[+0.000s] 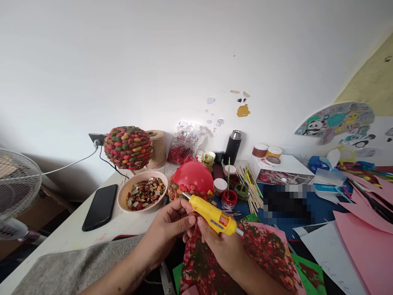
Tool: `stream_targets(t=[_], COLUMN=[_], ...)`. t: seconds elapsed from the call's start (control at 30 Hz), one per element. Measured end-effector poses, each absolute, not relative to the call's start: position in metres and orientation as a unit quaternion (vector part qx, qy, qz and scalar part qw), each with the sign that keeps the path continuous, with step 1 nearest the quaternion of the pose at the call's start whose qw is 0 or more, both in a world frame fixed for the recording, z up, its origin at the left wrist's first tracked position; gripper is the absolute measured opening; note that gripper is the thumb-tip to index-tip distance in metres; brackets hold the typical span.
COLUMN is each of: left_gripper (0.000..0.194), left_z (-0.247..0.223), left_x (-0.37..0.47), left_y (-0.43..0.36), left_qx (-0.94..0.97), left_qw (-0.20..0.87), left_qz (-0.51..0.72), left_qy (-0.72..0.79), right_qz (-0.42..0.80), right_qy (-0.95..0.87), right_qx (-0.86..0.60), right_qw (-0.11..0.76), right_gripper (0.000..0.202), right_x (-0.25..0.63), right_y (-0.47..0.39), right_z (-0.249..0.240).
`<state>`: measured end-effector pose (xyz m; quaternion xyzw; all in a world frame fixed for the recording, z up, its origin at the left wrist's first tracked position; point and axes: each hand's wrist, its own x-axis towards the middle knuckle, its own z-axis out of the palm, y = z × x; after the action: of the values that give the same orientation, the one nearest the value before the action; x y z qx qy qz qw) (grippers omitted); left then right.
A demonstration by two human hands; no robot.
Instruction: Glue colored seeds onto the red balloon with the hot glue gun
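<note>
A yellow hot glue gun (211, 213) is in my right hand (219, 241), its nozzle pointing up and left toward a red balloon (196, 176). Painted nutshells (176, 190) cover the lower part of the balloon. My left hand (175, 223) is closed in a pinch just below the nozzle, its thumb close to my right thumb. A bit of something reddish shows at its fingertips, too small to make out. Left of the balloon, a pale bowl (123, 207) holds many loose painted nutshells (145, 194).
A shell-covered ball (128, 147) stands behind the bowl, by a twine spool (157, 148). A phone (100, 207) lies left. Paint jars (229, 200), wooden sticks (254, 196) and a black flask (233, 147) stand right. Paint-stained paper (264, 250) lies under my right arm; scissors (166, 280) below.
</note>
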<state>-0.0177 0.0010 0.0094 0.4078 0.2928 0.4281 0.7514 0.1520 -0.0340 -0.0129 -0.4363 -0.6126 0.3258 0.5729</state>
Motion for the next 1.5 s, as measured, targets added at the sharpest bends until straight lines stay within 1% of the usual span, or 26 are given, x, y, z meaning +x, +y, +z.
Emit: stream_targets(t=[0.23,0.37,0.53,0.67,0.83,1.03,1.2,1.5], left_gripper=[0.044,0.041,0.042,0.041,0.034,0.022,0.021,0.019], left_z=[0.005,0.003,0.004,0.002,0.003,0.013,0.014,0.012], left_x=[-0.023,-0.025,-0.025,-0.026,-0.030,-0.035,-0.034,-0.035], left_y=[0.008,0.009,0.008,0.007,0.004,-0.001,-0.008,-0.011], left_qx=[0.384,0.416,0.460,0.484,0.521,0.608,0.634,0.654], left_qw=[0.775,0.758,0.729,0.714,0.693,0.612,0.599,0.570], left_qz=[0.411,0.412,0.411,0.405,0.415,0.435,0.412,0.411], left_qy=[0.288,0.288,0.297,0.302,0.277,0.257,0.262,0.280], right_qz=[0.363,0.379,0.368,0.406,0.432,0.489,0.501,0.524], right_qy=[-0.576,-0.570,-0.574,-0.571,-0.561,-0.490,-0.465,-0.458], right_qx=[-0.454,-0.449,-0.451,-0.431,-0.421,-0.424,-0.398,-0.390], right_qw=[0.575,0.575,0.576,0.569,0.568,0.584,0.612,0.603], right_gripper=[0.037,0.036,0.037,0.045,0.057,0.071,0.072,0.081], right_x=[0.151,0.149,0.149,0.150,0.153,0.162,0.164,0.163], right_y=[-0.035,-0.035,-0.037,-0.039,-0.040,-0.035,-0.032,-0.032], right_z=[-0.014,-0.013,-0.010,-0.003,-0.006,-0.012,-0.008,-0.008])
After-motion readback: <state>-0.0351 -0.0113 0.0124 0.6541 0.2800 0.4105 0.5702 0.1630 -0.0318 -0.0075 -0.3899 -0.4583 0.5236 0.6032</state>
